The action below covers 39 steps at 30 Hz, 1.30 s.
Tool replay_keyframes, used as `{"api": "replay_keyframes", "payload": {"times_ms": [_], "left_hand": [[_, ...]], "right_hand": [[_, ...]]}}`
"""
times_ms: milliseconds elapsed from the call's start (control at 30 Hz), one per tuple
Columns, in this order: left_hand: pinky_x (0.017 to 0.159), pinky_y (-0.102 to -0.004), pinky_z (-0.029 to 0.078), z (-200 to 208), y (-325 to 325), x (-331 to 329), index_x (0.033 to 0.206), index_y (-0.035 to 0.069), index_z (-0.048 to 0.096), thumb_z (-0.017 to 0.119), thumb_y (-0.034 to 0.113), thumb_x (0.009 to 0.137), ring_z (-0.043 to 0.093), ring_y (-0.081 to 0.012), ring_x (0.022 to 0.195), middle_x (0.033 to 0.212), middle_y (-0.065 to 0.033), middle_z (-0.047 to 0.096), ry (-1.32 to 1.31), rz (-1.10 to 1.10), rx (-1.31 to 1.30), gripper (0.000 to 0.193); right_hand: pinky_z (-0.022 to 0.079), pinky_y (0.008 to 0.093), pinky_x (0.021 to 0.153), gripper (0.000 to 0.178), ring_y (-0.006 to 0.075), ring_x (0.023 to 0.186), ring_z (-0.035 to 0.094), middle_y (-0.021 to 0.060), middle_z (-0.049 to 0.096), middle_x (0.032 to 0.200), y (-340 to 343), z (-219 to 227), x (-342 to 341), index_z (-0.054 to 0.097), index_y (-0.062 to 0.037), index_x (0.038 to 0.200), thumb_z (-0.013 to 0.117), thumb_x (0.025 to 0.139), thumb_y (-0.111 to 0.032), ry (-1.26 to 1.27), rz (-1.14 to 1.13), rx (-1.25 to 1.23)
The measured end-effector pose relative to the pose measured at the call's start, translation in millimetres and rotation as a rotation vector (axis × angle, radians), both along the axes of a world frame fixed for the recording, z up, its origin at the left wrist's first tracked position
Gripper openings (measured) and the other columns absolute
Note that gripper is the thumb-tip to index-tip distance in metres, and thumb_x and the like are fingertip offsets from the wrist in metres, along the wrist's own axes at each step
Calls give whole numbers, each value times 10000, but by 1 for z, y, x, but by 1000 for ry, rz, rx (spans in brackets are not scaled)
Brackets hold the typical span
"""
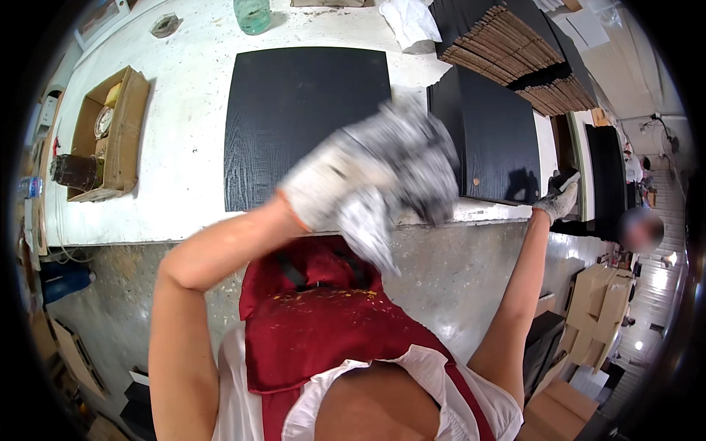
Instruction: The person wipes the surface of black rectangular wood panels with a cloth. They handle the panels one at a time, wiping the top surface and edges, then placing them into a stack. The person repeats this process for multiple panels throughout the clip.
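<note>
My left hand, in a white work glove, is closed around a grey and white rag, both smeared by motion. A loose end of the rag hangs down past the table's front edge. Behind it a black wood-grain panel lies flat on the table. My right hand wears a white glove with dark fingers. It reaches out to the right, beside the near right corner of a second black panel, and its fingers look apart. The hand's shadow falls on that panel, near a small round light spot.
Stacked black panels with brown edges stand at the far right of the white table. A cardboard box with a dark jar is at the left. A green glass jar and white cloth sit behind. Another person is at right.
</note>
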<state>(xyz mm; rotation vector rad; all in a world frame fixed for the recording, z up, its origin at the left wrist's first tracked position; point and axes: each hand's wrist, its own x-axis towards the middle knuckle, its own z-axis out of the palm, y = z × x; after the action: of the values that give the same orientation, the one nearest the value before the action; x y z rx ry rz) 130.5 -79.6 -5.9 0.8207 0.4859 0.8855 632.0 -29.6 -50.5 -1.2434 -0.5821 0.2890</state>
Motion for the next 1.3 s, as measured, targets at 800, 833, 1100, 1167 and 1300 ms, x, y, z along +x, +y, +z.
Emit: {"api": "replay_keyframes", "payload": {"times_ms": [800,833,1100,1167,1300], "left_hand": [[1213,-513,224,-85,66,-47,1476,196,462,705,519,726,279,-310,1484,1569,-117,362,950,-79,1636,852],[1223,-517,196,-93,53,-51,1488,201,451,697,534,694,259,-306,1495,1584,-118,340,812,-185,1678,896],[1208,-484,256,-61,166,-67,1392,154,556,725,301,816,381,-262,1427,1506,-106,460,1398,151,1305,619],[1174,-497,295,-62,183,-41,1409,131,525,706,365,824,384,-294,1419,1478,-136,479,1538,172,1310,655],[1177,-490,280,-64,159,1,1450,155,483,691,351,761,371,-329,1419,1490,-138,457,1289,-72,1526,747]], "right_hand": [[489,431,1001,561,323,1204,556,234,499,1349,-42,-29,-367,315,58,1462,397,1012,-267,171,390,60],[475,423,1017,556,324,1193,559,236,500,1338,-45,-22,-373,314,64,1462,389,1005,-243,303,353,69],[453,397,1042,497,301,1149,582,227,520,1315,-41,-29,-369,337,107,1430,383,986,-112,191,317,-13],[458,391,1038,499,286,1147,584,222,519,1318,-41,-26,-370,348,110,1424,393,983,-119,178,298,-30],[455,389,1022,537,290,1131,584,208,531,1304,-38,-40,-364,353,75,1449,405,1016,-239,194,156,104]]}}
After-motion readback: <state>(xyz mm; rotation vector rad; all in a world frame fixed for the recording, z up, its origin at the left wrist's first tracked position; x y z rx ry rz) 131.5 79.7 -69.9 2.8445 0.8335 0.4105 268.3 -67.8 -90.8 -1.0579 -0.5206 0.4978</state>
